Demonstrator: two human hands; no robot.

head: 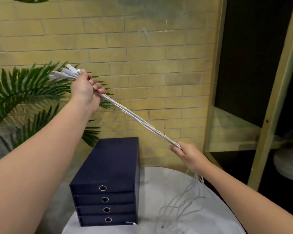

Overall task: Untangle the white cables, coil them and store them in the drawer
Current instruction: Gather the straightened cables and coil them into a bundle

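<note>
Below the hands, a navy four-drawer box [107,181] stands shut on the round grey tabletop [210,222]; fern fronds [29,85] lie behind the left hand [85,90], which grips the thin white cables [139,119]; the right hand [188,154] pinches them.

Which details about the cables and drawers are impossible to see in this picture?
Head view:
Number of white cables: they twist together between the left hand and right hand.
Their loose ends on the table: blurred.
Drawer contents: all four drawers of the drawer unit are closed.
</note>
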